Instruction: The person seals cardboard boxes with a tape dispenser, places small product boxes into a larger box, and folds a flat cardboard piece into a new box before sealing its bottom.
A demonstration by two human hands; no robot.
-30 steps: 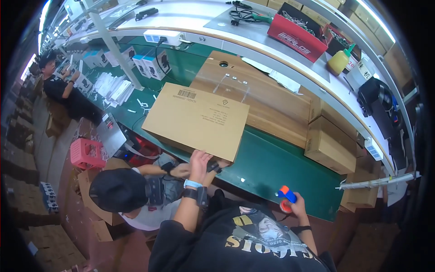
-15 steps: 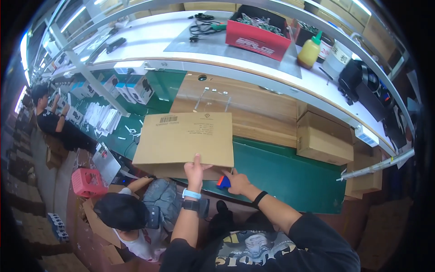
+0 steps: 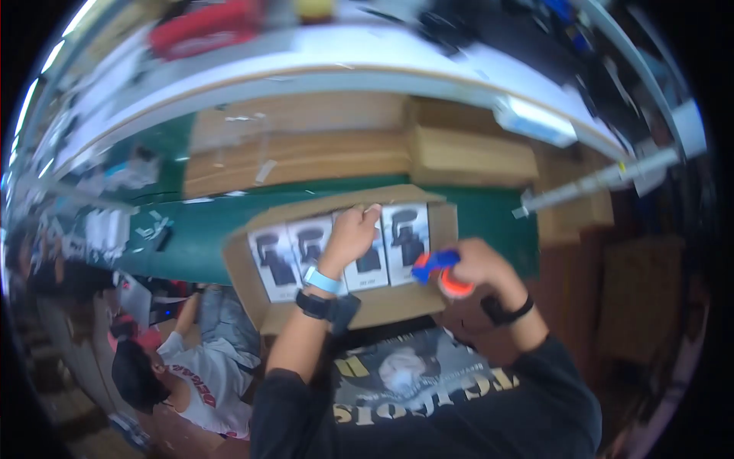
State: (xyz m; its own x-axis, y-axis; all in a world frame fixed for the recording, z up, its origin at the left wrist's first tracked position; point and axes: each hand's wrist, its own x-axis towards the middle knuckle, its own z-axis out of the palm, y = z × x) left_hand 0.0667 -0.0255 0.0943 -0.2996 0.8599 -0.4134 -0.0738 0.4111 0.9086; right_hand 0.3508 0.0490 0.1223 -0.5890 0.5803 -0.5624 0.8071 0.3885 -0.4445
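Note:
An open cardboard carton (image 3: 252, 297) lies in front of me on the green work surface, its opening facing me. Inside stand several white product boxes (image 3: 407, 243) in a row, each printed with a dark device. My left hand (image 3: 352, 239) reaches across them, fingers curled near the carton's far wall; blur hides what they grip, if anything. At the carton's right side, my right hand (image 3: 480, 264) is closed round a blue and orange tape dispenser (image 3: 437, 265).
Beyond the work surface sits a closed brown carton (image 3: 474, 157). A white shelf (image 3: 321, 57) with a metal frame runs above. At the left, a seated person (image 3: 202, 375) in a cap is close to my left arm. White paper pieces (image 3: 107, 229) lie on the left.
My view has swung to the right. The carton has turned so its opening and the boxes inside show. My left hand has moved over them; the right still holds the tape dispenser.

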